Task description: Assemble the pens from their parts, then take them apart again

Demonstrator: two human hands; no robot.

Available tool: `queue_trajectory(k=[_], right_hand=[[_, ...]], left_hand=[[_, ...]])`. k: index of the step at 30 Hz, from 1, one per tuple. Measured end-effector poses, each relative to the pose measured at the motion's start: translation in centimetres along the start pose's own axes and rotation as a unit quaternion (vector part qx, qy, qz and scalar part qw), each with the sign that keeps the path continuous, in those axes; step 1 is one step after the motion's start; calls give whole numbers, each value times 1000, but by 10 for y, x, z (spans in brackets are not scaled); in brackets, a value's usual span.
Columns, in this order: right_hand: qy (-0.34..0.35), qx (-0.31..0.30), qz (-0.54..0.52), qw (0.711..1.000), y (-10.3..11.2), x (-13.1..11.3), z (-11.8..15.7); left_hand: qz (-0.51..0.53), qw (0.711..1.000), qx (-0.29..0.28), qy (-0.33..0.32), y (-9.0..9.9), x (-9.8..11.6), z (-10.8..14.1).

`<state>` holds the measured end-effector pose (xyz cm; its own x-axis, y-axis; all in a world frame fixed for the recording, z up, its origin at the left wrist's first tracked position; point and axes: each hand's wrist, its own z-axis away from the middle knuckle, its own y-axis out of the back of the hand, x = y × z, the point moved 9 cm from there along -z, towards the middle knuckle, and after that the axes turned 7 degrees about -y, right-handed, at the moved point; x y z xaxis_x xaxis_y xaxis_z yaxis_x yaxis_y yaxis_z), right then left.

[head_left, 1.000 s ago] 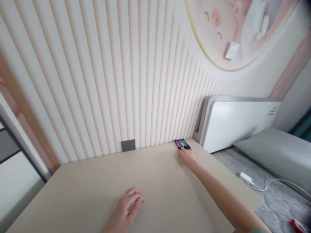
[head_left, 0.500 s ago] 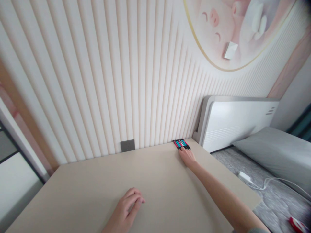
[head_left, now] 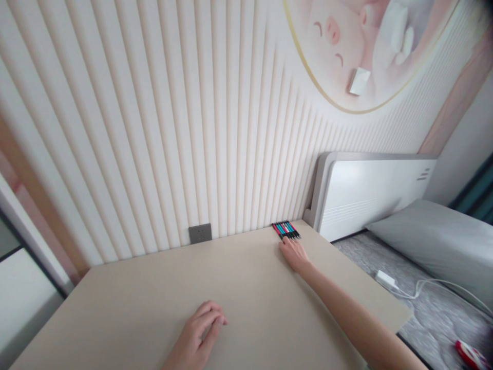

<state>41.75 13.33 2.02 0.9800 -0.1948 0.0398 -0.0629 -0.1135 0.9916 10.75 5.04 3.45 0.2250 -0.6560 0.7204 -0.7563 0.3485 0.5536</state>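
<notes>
Red, teal, white and black meet the fingertips of the right hand, which reaches right of centre in the frame with its fingers bent at the near ends of a row of pens. Whether it grips one or only presses against them, I cannot tell. The pens lie side by side at the far edge of the bench, next to the wall. By the look of it, the row is formed and nearly even: every pen in sight belongs to it, and no stray waits elsewhere in view. Whatever is left seems to be small adjustment at the near ends, though the fingers hide some of these.

The left hand, bottom centre of the frame, is slack and parted, a gap showing between thumb and forefinger, with nothing visible in it. Farther out come a dark wall socket left of centre, and a white headboard and grey pillow at the right.
</notes>
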Motion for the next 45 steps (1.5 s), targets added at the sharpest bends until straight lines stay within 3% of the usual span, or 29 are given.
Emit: queue_trajectory(k=[3, 6, 11, 17, 32, 38, 40, 42, 45], right_hand=[[51, 4, -22, 998, 4, -33, 19], [112, 12, -59, 992, 8, -81, 49], [252, 50, -227, 939, 32, -162, 103], [322, 55, -284, 901, 36, -206, 128], [306, 6, -372, 876, 31, -201, 134], [309, 27, -338, 889, 29, -200, 134], [276, 53, -303, 911, 28, -188, 120], [212, 77, -248, 942, 26, -162, 93], [55, 89, -163, 981, 18, -90, 39]], left_hand=[[-42, 999, -1, -18, 5, 2, -1], [-138, 989, -5, -49, 17, 2, -3], [-269, 962, 20, -53, 45, -18, 1], [-310, 950, 7, -16, 48, -41, 14], [-298, 954, 1, 28, 42, -34, 26], [-299, 954, -3, 25, 42, -40, 25], [-301, 953, -9, 26, 42, -41, 25], [-303, 952, -17, 31, 42, -43, 25], [-306, 951, -24, 38, 41, -46, 25]])
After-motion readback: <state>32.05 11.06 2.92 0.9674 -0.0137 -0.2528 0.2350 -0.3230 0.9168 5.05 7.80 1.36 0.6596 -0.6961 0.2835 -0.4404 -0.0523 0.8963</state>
